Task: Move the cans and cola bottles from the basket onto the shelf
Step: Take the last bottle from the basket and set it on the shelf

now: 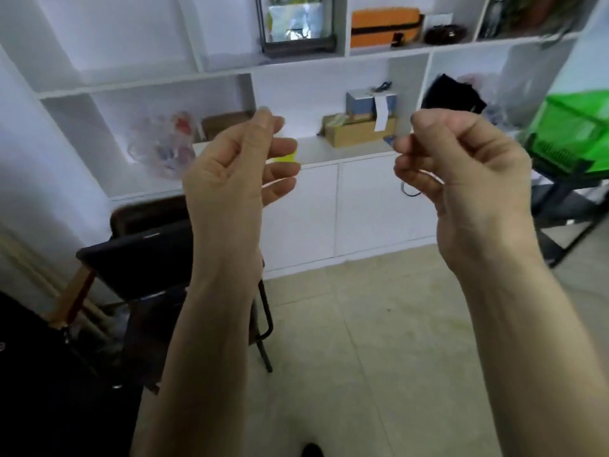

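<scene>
I hold both hands up in front of a white shelf unit (333, 151). My left hand (237, 166) has its thumb tip against the forefinger and the other fingers curled, with nothing in it. My right hand (461, 159) is curled into a loose fist and is also empty. A green basket (573, 133) stands at the right edge on a dark rack (566, 206); its contents are hidden. No can or cola bottle is visible. A small yellow thing (286, 157) on the shelf peeks out behind my left fingers.
The shelf ledge holds a clear plastic bag (164, 146), a cardboard box (359, 130) and a black pouch (451, 94). Cabinet doors (369, 206) close off the space below. A dark chair (138, 255) stands at lower left. Pale floor tiles (379, 341) spread in front.
</scene>
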